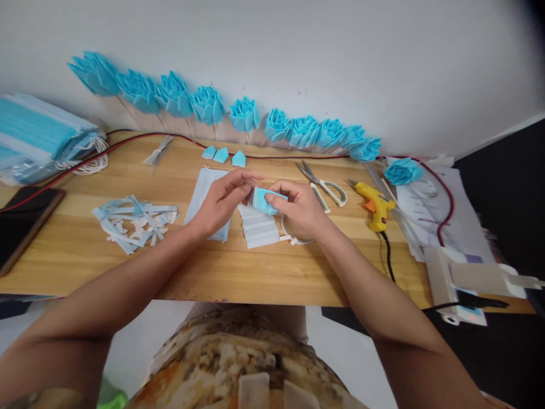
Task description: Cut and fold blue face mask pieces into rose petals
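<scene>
My right hand (301,205) grips a small folded stack of blue mask fabric (264,201), its thumb lying on top. At the left edge of that stack, the fingers of my left hand (225,196) are drawn together and seem to pinch it; their tips are partly hidden. Under my hands lies a pale pleated mask piece (260,228) with a white ear loop beside it. A flat face mask (199,196) is partly covered by my left hand. Scissors (321,184) rest just beyond my right hand, blades pointing away.
Blue fabric flowers (207,105) line the wall. Several cut blue pieces (221,155) lie at the back, fabric scraps (136,221) at left. A mask stack (40,136) and phone (29,221) are far left. Right are a yellow glue gun (373,204) and power strip (453,284).
</scene>
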`<action>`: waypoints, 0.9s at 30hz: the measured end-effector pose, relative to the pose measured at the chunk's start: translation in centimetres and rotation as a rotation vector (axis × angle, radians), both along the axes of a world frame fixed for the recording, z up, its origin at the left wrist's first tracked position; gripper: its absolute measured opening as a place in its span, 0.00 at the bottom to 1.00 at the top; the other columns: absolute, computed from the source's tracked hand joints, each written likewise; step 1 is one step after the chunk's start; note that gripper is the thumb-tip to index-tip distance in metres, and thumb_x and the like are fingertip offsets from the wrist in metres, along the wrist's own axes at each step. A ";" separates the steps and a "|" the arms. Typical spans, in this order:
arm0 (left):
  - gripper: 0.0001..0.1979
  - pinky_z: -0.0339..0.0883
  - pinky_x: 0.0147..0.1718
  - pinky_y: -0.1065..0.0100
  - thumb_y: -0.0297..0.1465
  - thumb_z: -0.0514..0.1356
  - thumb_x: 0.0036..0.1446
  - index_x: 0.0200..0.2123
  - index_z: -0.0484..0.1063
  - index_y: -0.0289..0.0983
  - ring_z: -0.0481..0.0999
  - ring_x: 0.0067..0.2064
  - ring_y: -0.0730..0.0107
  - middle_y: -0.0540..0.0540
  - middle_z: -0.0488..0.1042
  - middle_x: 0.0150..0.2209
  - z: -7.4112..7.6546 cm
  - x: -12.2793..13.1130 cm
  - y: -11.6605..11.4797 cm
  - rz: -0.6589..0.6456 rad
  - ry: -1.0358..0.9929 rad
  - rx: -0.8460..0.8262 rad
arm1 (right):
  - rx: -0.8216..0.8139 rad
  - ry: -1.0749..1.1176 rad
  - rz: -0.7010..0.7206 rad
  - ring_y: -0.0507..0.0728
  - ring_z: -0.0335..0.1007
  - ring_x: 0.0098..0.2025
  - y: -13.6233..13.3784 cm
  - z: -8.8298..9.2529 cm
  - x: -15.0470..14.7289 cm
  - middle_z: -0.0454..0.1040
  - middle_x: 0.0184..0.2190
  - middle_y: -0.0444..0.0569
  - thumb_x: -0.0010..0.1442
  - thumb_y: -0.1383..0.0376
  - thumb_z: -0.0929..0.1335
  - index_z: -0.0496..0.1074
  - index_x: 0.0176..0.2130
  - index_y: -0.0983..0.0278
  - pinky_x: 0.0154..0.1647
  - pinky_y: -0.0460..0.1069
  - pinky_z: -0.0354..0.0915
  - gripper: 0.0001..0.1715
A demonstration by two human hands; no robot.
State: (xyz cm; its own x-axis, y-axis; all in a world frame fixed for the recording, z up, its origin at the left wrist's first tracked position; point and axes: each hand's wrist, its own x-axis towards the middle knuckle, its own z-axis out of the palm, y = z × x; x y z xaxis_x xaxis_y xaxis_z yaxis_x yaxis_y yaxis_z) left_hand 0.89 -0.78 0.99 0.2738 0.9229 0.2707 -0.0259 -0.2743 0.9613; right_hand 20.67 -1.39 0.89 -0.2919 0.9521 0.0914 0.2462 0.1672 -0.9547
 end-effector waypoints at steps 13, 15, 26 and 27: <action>0.11 0.59 0.27 0.69 0.38 0.69 0.52 0.27 0.75 0.38 0.66 0.26 0.73 0.50 0.72 0.24 -0.5 -0.2 1.1 0.086 0.040 -0.067 | 0.098 -0.083 -0.087 0.52 0.59 0.26 0.4 0.1 0.5 0.67 0.21 0.42 0.57 0.57 0.70 0.77 0.30 0.62 0.28 0.48 0.54 0.11; 0.10 0.58 0.27 0.69 0.37 0.68 0.52 0.26 0.75 0.38 0.66 0.26 0.73 0.50 0.72 0.23 -0.5 -0.3 1.4 0.097 0.032 -0.055 | 0.101 -0.077 -0.089 0.52 0.59 0.26 0.5 0.2 0.7 0.66 0.21 0.42 0.56 0.58 0.70 0.76 0.29 0.62 0.28 0.48 0.54 0.11; 0.09 0.60 0.29 0.68 0.37 0.65 0.55 0.28 0.77 0.38 0.69 0.28 0.70 0.49 0.75 0.25 -0.6 -0.1 0.8 0.060 0.193 0.027 | 0.062 -0.049 -0.012 0.54 0.67 0.32 0.2 0.4 0.6 0.76 0.29 0.45 0.61 0.53 0.70 0.78 0.34 0.62 0.33 0.49 0.61 0.15; 0.09 0.60 0.29 0.68 0.37 0.65 0.55 0.28 0.77 0.38 0.69 0.29 0.70 0.49 0.75 0.25 -0.5 -0.1 0.7 0.053 0.210 0.037 | 0.065 -0.057 -0.017 0.53 0.65 0.30 0.1 0.3 0.4 0.74 0.27 0.44 0.60 0.54 0.71 0.77 0.32 0.62 0.31 0.49 0.59 0.14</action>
